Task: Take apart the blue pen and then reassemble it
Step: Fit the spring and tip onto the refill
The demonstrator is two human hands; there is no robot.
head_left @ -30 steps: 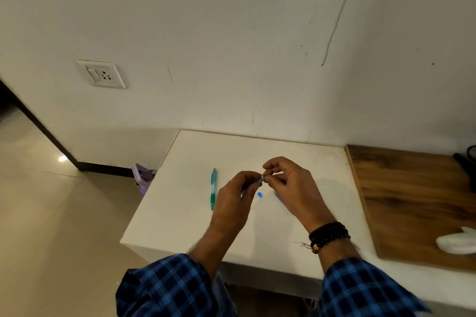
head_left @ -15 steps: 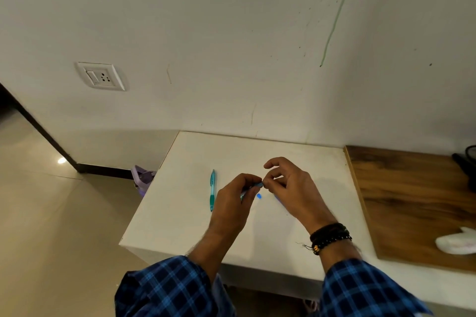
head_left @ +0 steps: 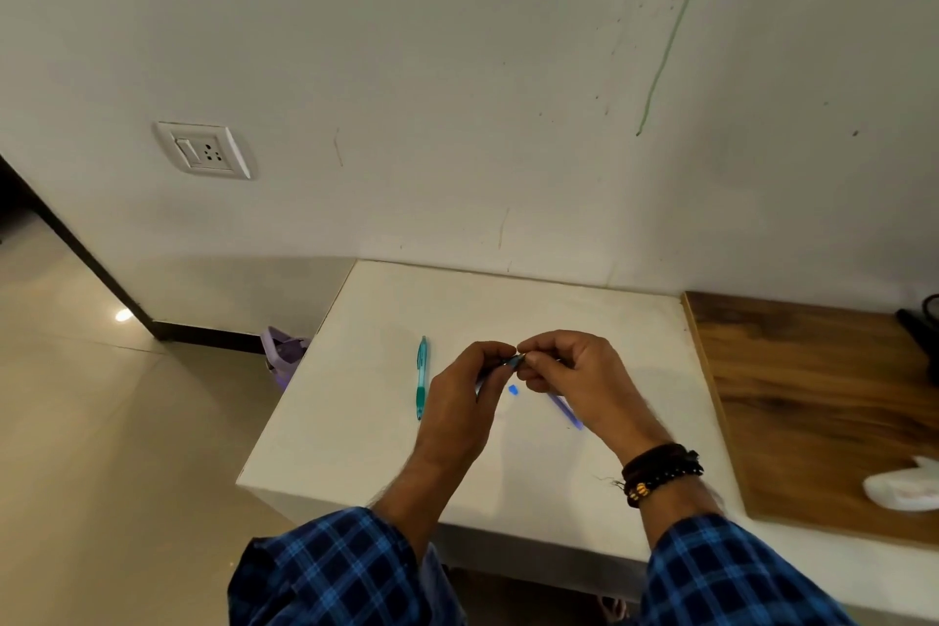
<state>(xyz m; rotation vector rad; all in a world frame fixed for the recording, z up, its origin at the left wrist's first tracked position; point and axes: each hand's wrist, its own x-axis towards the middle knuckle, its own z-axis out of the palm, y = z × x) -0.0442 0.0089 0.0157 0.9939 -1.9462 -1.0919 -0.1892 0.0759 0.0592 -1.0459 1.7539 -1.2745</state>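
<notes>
Blue pen is in pieces.

- Left hand (head_left: 457, 402): fingers curled round a short blue pen section (head_left: 513, 360), held above the white worktop (head_left: 508, 305).
- Right hand (head_left: 579, 379): thumb and fingertips pinch the exposed end of the same section. The hands meet tip to tip.
- Cannot tell whether that end is being twisted on or off; it is too small to resolve.

Loose on the worktop:
- Small blue piece (head_left: 513, 390), just below the hands.
- Long pale-blue tube (head_left: 568, 414), lying diagonally and partly hidden under the right hand.
- Teal pen (head_left: 421, 379), whole, to the left and apart from the hands.

Judgement: disassembly looks far along or finished, with at least three separate parts showing. Reassembly is not done, since the tube and small piece have yet to go back. The small piece looks easy to lose.
</notes>
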